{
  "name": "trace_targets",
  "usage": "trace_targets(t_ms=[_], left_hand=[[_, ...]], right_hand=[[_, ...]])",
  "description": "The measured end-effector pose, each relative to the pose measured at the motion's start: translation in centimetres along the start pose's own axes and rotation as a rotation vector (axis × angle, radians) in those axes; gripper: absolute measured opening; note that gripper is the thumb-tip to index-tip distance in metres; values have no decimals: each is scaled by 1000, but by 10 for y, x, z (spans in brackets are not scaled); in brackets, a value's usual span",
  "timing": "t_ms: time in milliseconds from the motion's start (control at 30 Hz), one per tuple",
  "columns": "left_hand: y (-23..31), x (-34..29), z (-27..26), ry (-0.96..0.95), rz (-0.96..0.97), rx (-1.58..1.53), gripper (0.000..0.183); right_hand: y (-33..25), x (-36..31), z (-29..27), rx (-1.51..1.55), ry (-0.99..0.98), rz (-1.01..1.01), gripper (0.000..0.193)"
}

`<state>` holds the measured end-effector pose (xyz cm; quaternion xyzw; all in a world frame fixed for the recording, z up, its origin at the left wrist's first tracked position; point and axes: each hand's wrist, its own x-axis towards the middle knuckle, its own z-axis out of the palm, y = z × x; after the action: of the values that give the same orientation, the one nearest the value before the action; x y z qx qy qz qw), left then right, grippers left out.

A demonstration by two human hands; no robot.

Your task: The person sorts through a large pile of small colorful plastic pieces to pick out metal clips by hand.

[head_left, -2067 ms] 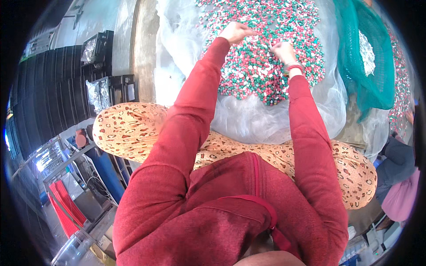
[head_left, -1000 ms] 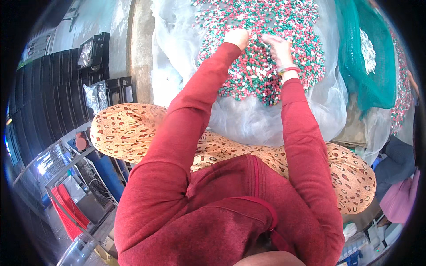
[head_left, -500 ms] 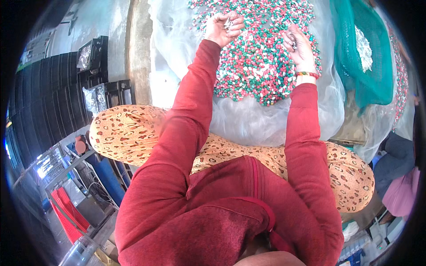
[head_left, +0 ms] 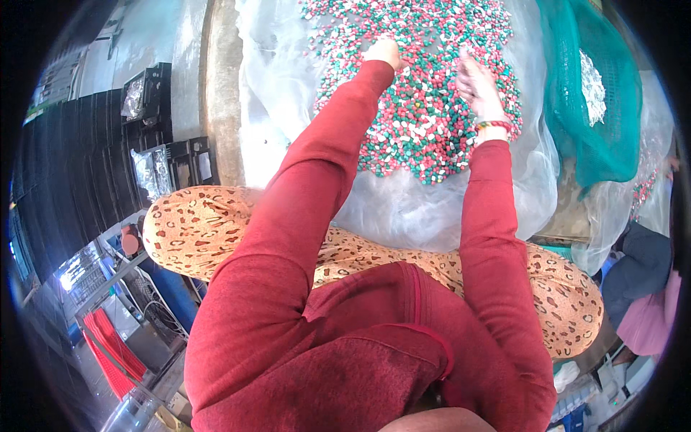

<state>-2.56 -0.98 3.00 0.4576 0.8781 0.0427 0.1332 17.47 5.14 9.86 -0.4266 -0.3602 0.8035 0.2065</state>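
Note:
A wide spread of small pellet-like pieces (head_left: 417,147), red-pink, green and white, lies on a translucent whitish sheet (head_left: 403,205) in front of me. Over the upper left of the spread is my left hand (head_left: 384,53), back upward, its fingers curled down toward the pieces; what they hold is hidden. My right hand (head_left: 479,88), with a beaded bracelet at the wrist, is closed at the spread's right side. Its fingers fold inward and cover whatever lies in the palm. Thin white bits are mixed among the coloured pieces.
A green mesh-lined basket (head_left: 615,155) with a whitish heap (head_left: 592,86) stands at the right. Beyond it are more coloured pieces (head_left: 644,189) and another person's dark-clothed leg (head_left: 637,266). Black crates (head_left: 79,158) line the left side. My patterned trouser legs (head_left: 194,230) border the sheet.
My left hand has turned from palm-up, showing thin white bits, to palm-down, and moved right and slightly lower. The right hand's fingers have folded over the small bits seen in its palm.

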Motion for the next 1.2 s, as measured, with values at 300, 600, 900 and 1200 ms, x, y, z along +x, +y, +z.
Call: trace_targets(t_ms=[300, 600, 900, 1200], left_hand=[[-11, -20, -53, -546, -71, -1888, 17], [-37, -12, -71, -626, -39, -1812, 25], [-15, -1, -2, -190, 100, -108, 31], [-41, -18, -65, -441, -12, -1703, 13]], right_hand=[[37, 43, 6, -1351, 260, -87, 29], [49, 36, 24, -1375, 175, -3, 29], [17, 19, 5, -347, 66, -172, 16], [-24, -4, 5, 572, -498, -94, 9]])
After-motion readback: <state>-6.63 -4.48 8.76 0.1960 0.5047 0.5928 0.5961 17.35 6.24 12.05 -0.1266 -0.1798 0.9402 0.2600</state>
